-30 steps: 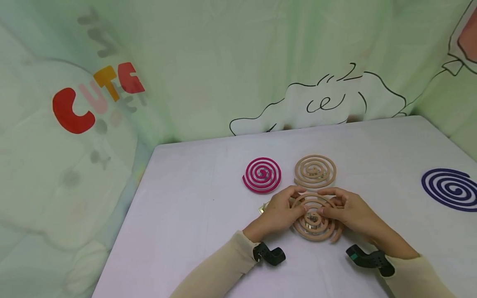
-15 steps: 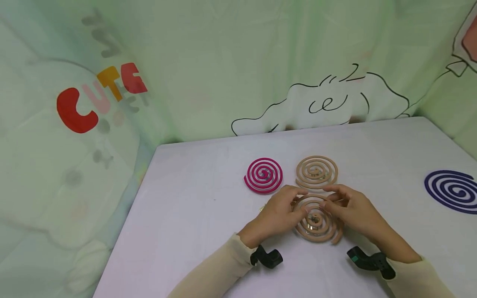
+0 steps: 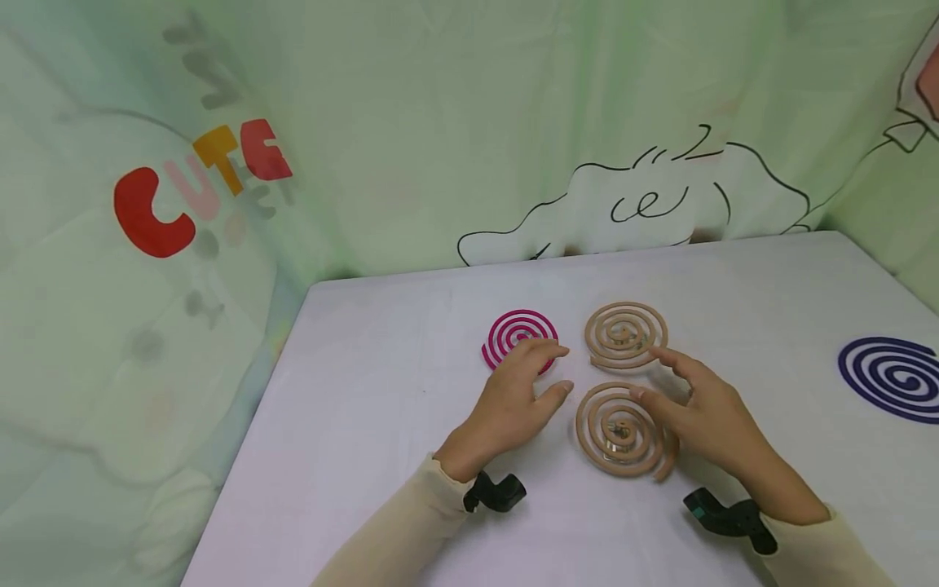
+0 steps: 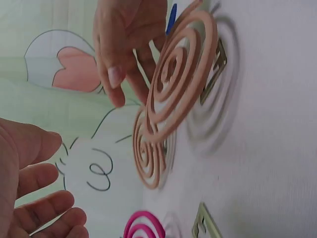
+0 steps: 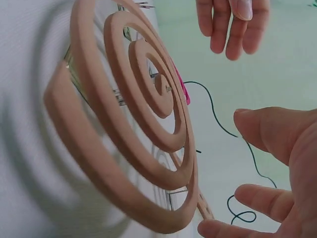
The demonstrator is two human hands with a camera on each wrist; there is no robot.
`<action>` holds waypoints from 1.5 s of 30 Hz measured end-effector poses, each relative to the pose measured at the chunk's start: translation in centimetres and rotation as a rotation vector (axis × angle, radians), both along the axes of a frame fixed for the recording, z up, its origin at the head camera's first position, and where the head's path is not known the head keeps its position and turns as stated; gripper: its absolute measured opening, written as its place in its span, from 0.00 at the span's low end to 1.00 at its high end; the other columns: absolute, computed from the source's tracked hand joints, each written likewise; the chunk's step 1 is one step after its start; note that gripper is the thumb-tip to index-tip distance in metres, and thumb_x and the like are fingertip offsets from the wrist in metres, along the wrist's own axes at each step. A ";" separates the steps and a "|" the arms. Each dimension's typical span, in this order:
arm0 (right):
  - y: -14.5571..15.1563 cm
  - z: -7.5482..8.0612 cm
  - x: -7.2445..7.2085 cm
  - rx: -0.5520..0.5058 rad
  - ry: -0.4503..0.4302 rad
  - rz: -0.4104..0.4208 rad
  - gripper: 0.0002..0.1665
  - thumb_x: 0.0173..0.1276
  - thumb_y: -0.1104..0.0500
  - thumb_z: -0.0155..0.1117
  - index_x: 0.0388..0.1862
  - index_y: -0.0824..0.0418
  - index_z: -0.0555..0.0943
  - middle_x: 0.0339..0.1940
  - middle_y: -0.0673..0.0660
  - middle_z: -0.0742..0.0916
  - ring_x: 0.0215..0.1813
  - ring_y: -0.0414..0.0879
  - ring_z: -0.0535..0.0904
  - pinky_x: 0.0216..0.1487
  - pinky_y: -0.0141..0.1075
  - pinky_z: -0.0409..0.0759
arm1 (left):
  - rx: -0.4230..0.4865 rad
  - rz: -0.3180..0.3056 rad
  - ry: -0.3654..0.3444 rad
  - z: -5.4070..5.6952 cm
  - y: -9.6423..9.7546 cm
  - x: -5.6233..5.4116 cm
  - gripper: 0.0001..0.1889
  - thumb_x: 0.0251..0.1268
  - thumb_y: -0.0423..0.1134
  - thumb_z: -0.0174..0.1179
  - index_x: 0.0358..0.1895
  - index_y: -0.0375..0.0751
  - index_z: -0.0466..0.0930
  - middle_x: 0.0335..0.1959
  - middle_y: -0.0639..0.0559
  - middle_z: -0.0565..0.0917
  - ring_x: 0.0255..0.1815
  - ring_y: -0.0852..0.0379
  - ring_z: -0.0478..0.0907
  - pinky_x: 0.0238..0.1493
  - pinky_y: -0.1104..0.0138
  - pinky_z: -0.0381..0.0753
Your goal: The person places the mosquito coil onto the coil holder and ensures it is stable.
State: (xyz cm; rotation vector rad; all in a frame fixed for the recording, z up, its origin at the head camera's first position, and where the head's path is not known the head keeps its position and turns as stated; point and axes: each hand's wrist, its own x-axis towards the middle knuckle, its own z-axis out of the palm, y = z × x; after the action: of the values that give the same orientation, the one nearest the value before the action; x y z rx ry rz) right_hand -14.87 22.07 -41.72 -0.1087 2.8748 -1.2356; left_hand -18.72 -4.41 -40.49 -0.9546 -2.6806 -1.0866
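Note:
A tan mosquito coil (image 3: pixel 628 428) sits raised above the white table on a metal stand (image 4: pixel 221 60), casting a spiral shadow. Beside its right edge is my right hand (image 3: pixel 707 416), thumb and fingers apart and holding nothing; whether the thumb touches the coil I cannot tell. My left hand (image 3: pixel 506 405) hovers to the left of that coil with fingers spread, covering part of a pink mosquito coil (image 3: pixel 513 326). Just behind the front coil, a second tan mosquito coil (image 3: pixel 623 333) is also propped up. Another flat metal stand (image 4: pixel 205 224) shows in the left wrist view.
A dark blue mosquito coil (image 3: pixel 905 379) lies at the table's right side. The white tabletop (image 3: pixel 381 367) ends at a pale green printed curtain (image 3: pixel 411 147). Each wrist wears a black camera strap (image 3: pixel 495 493).
My left hand has let go of the front tan coil and moved left, up to the pink one. My right hand has loosened its hold and spread its fingers; the coil stays in place.

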 end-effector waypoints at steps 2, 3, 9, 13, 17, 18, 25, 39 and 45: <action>0.0 0.0 0.0 0.014 0.019 -0.007 0.48 0.74 0.42 0.68 0.80 0.66 0.62 0.78 0.76 0.67 0.76 0.78 0.61 0.65 0.74 0.64 | 0.012 0.016 0.008 -0.2 -0.6 -0.2 0.22 0.73 0.40 0.62 0.66 0.38 0.78 0.67 0.47 0.78 0.71 0.53 0.73 0.73 0.61 0.70; 0.0 0.0 -0.1 0.018 0.031 -0.008 0.48 0.73 0.43 0.68 0.80 0.67 0.63 0.77 0.76 0.67 0.76 0.78 0.60 0.66 0.74 0.62 | 0.022 0.021 0.009 -0.4 -0.9 -0.3 0.22 0.73 0.39 0.62 0.66 0.37 0.79 0.66 0.47 0.78 0.70 0.52 0.73 0.73 0.60 0.70; 0.3 -0.3 -0.1 0.011 0.082 -0.009 0.50 0.72 0.45 0.70 0.81 0.70 0.60 0.78 0.78 0.64 0.78 0.79 0.55 0.69 0.76 0.56 | 0.035 0.053 0.042 -1.4 -2.6 -0.6 0.22 0.70 0.39 0.65 0.64 0.37 0.80 0.67 0.44 0.78 0.71 0.48 0.72 0.73 0.53 0.70; 0.4 -0.2 -0.2 0.024 0.084 -0.009 0.53 0.72 0.44 0.69 0.82 0.69 0.56 0.80 0.80 0.57 0.79 0.80 0.51 0.69 0.78 0.52 | 0.021 0.050 0.044 -1.4 -3.5 -1.0 0.23 0.69 0.40 0.66 0.65 0.37 0.79 0.68 0.41 0.76 0.71 0.46 0.71 0.74 0.52 0.68; 0.5 -0.1 -0.2 0.061 0.077 -0.017 0.55 0.72 0.42 0.69 0.84 0.67 0.55 0.82 0.80 0.53 0.78 0.82 0.51 0.66 0.79 0.54 | -0.005 0.042 0.035 -0.9 -4.2 -1.4 0.26 0.69 0.41 0.67 0.67 0.36 0.77 0.69 0.39 0.75 0.72 0.44 0.69 0.75 0.51 0.68; 0.5 0.0 -0.2 0.069 0.078 -0.018 0.55 0.72 0.42 0.70 0.84 0.66 0.54 0.82 0.80 0.53 0.78 0.82 0.51 0.65 0.80 0.54 | -0.012 0.041 0.031 -0.8 -4.4 -1.5 0.26 0.69 0.41 0.67 0.67 0.36 0.77 0.69 0.39 0.75 0.73 0.44 0.69 0.75 0.50 0.68; 0.4 0.4 -0.3 0.112 0.097 -0.006 0.57 0.70 0.41 0.71 0.84 0.66 0.54 0.82 0.79 0.53 0.78 0.82 0.52 0.65 0.80 0.56 | -0.076 0.033 -0.011 -0.3 -5.3 -1.8 0.28 0.69 0.44 0.68 0.69 0.39 0.76 0.70 0.42 0.73 0.74 0.46 0.68 0.74 0.51 0.69; -1.2 2.0 0.0 0.153 0.231 0.089 0.46 0.67 0.49 0.76 0.78 0.64 0.67 0.78 0.78 0.64 0.74 0.80 0.62 0.61 0.78 0.63 | -0.150 -0.045 -0.174 -1.3 -5.7 -1.1 0.30 0.63 0.46 0.75 0.67 0.44 0.78 0.61 0.50 0.80 0.53 0.52 0.81 0.55 0.63 0.81; -2.2 2.4 0.1 0.137 0.231 0.124 0.46 0.67 0.50 0.76 0.79 0.60 0.69 0.77 0.74 0.68 0.75 0.76 0.64 0.62 0.77 0.65 | -0.179 -0.089 -0.225 -2.5 -5.4 -1.2 0.20 0.64 0.38 0.73 0.59 0.43 0.83 0.54 0.52 0.85 0.49 0.58 0.83 0.52 0.67 0.80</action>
State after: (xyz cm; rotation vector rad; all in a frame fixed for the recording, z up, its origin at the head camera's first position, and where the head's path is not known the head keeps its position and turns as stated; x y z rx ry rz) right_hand -14.72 19.89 -39.29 -0.4485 3.0789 -1.0670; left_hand -19.88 -9.77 -42.97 -1.0467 -2.9869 -1.0419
